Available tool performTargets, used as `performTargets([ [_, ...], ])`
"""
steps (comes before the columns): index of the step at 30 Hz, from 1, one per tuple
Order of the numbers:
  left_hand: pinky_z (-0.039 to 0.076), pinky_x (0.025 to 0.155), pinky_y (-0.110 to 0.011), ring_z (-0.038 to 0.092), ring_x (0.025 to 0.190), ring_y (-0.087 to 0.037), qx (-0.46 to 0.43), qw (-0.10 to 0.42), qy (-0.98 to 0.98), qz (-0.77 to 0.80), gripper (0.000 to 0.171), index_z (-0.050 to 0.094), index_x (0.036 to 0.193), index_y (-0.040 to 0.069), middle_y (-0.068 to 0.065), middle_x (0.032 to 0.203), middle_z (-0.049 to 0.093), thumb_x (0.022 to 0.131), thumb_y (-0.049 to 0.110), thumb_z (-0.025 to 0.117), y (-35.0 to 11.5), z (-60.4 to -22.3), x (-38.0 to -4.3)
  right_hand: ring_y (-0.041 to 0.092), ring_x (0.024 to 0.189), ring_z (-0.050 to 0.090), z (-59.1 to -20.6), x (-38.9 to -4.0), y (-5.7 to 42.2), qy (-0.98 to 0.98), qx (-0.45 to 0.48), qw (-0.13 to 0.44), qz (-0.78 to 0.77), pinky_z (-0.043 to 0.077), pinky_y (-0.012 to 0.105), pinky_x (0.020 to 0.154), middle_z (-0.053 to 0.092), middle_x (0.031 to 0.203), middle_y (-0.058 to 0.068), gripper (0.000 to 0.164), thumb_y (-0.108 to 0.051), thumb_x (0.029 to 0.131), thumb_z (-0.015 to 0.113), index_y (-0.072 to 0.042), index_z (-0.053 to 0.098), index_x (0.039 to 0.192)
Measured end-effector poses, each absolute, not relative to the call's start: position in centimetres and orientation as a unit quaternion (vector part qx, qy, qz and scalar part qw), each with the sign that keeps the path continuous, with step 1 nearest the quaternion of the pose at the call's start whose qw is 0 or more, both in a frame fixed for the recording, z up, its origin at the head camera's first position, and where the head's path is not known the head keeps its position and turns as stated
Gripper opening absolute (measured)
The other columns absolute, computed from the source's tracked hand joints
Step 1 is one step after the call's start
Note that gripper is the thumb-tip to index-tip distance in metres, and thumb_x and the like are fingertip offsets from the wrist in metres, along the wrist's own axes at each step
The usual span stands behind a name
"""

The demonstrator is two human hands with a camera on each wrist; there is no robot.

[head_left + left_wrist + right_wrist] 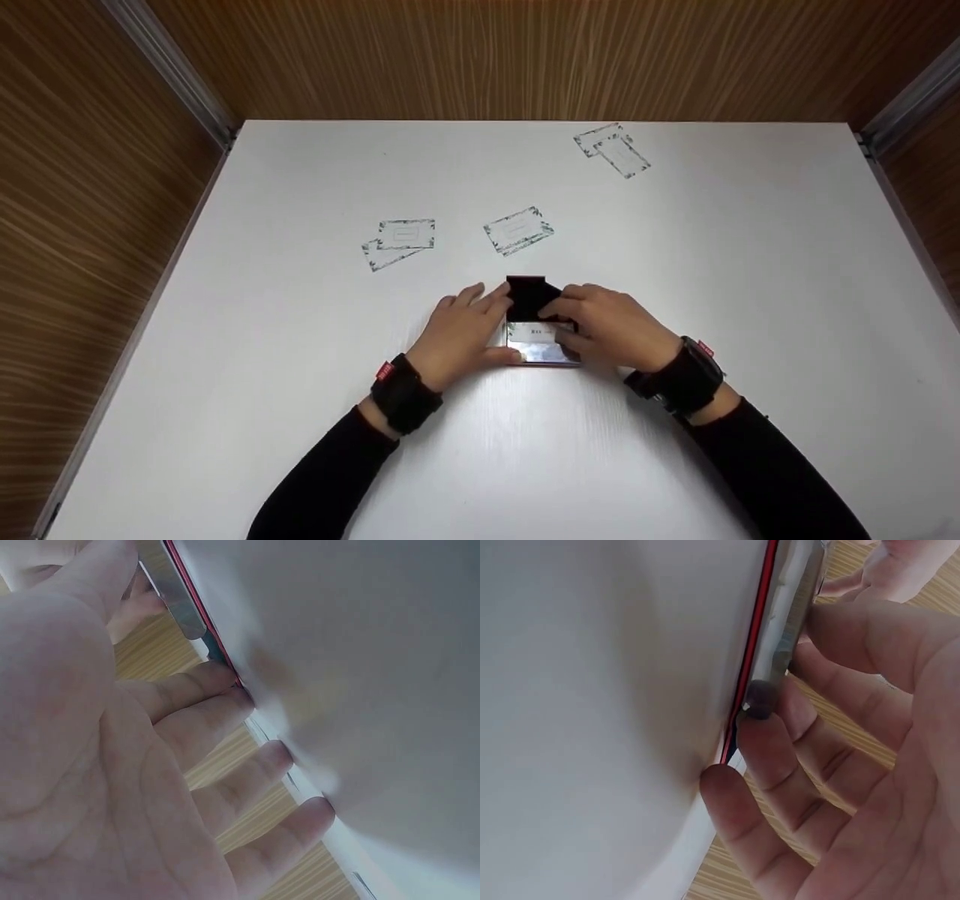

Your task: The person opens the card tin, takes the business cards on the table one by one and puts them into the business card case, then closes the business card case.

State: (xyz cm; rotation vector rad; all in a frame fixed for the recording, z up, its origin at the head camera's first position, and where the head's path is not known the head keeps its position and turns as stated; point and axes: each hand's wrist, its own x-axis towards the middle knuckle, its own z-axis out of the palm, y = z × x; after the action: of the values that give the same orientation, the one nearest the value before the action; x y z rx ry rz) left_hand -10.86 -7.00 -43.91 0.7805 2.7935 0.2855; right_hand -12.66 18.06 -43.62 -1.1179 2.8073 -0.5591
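A business card case (pixel 541 354) lies on the table before me, its black-lined lid (pixel 525 298) folded back away from me. Inside it a white printed card (pixel 529 331) shows behind the shiny front part. My left hand (pixel 459 334) rests along the left side, thumb on the near left corner and other fingers fairly straight beside the lid. My right hand (pixel 619 326) grips the right side with bent fingers, partly covering card and lid. In the right wrist view, the case's metal part (pixel 780 622) and red edge lie against the fingertips.
Beyond the case lie leaf-bordered white cards in overlapping groups: one group (pixel 406 235) to the left, another (pixel 517 227) just past the lid, a third (pixel 622 156) by the far edge. Wood-grain panels (pixel 510 60) border the white table (pixel 285 300).
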Motion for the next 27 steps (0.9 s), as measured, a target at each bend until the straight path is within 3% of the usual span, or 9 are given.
performTargets([
  [9, 0.034, 0.112, -0.054, 0.029, 0.148, -0.031, 0.262, 0.113, 0.953, 0.097, 0.09, 0.042, 0.152, 0.013, 0.0, 0.164, 0.028, 0.085, 0.069, 0.061, -7.1, -43.9, -10.8, 0.014, 0.08, 0.057, -43.0, -14.2, 18.4, 0.922, -0.336, 0.034, -0.187, 0.051, 0.035, 0.069, 0.066, 0.103, -0.002, 0.028, -0.022, 0.089, 0.072, -0.017, 0.073, 0.117],
  [16, 0.035, 0.112, -0.054, 0.03, 0.148, -0.031, 0.266, 0.108, 0.953, 0.097, 0.087, 0.043, 0.151, 0.013, 0.0, 0.164, 0.028, 0.086, 0.068, 0.061, -7.0, -44.0, -10.9, 0.027, 0.112, 0.062, -42.2, -16.9, 17.1, 0.931, -0.315, 0.015, -0.183, 0.054, 0.05, 0.086, 0.067, 0.124, 0.005, 0.033, -0.024, 0.092, 0.069, -0.015, 0.071, 0.124],
  [27, 0.036, 0.111, -0.053, 0.031, 0.148, -0.03, 0.267, 0.104, 0.955, 0.081, 0.087, 0.043, 0.151, 0.014, 0.001, 0.164, 0.03, 0.086, 0.068, 0.06, -7.0, -44.0, -10.8, 0.034, 0.135, 0.05, -43.3, -21.8, 15.5, 0.931, -0.318, 0.017, -0.181, 0.043, 0.052, 0.107, 0.053, 0.146, 0.014, 0.038, -0.006, 0.094, 0.06, -0.013, 0.066, 0.131],
])
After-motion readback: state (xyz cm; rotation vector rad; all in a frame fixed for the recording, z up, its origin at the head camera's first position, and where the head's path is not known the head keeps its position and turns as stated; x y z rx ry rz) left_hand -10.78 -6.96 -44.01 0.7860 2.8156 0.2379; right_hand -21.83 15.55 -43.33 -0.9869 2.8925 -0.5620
